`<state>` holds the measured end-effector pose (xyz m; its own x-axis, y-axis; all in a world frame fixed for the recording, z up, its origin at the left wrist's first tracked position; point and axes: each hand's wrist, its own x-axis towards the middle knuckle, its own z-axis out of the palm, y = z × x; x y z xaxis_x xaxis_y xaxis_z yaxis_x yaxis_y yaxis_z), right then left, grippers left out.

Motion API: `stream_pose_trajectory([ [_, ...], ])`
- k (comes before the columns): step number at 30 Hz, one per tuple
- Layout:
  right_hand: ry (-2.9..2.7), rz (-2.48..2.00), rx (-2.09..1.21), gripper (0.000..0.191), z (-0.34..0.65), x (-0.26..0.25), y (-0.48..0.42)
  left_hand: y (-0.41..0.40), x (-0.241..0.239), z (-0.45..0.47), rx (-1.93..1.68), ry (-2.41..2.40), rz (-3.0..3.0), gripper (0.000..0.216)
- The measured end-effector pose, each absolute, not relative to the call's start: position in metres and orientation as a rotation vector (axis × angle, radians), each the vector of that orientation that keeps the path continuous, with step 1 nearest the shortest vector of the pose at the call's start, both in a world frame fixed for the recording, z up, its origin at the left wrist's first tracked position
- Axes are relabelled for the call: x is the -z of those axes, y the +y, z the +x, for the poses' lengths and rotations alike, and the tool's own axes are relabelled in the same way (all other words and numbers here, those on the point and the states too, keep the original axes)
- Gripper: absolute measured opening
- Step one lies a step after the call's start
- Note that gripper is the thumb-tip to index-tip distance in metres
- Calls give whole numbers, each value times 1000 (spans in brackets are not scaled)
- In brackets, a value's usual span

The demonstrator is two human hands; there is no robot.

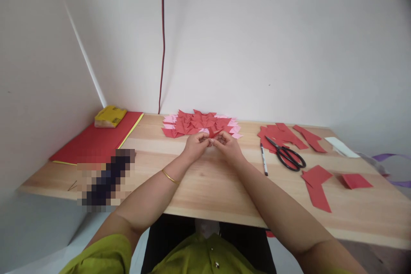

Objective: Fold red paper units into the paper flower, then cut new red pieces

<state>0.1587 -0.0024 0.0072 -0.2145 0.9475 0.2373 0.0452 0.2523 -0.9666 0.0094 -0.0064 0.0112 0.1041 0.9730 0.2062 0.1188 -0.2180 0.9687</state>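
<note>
My left hand (195, 144) and my right hand (228, 144) meet at the middle of the wooden table (205, 192), fingers pinched together on a small red paper piece (213, 133). Just behind them lies a pile of folded red and pink paper pieces (201, 123). A gold bangle sits on my left wrist. Both forearms reach forward from my green top.
Black scissors (289, 156) and a pen (263, 160) lie right of my hands, among red paper scraps (289, 135). More red scraps (317, 184) and a white slip (341, 145) lie far right. Red sheets (93, 143) with a yellow packet (109, 116) are at left. A cable hangs on the wall.
</note>
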Motion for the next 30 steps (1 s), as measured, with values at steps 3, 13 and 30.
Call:
stream_pose_trajectory([
  [3, -1568, -1028, -1018, 29, 158, -7, -3, -8, -15, 11, -1229, 1130, 1517, 11],
  [13, -1616, -1053, -918, 21, 157, -11, -6, -6, -8, 13, -1221, 1038, 1313, 23],
  [30, -1625, -1074, -884, 17, 156, -11, -8, -6, -7, 14, -1213, 989, 1245, 26],
])
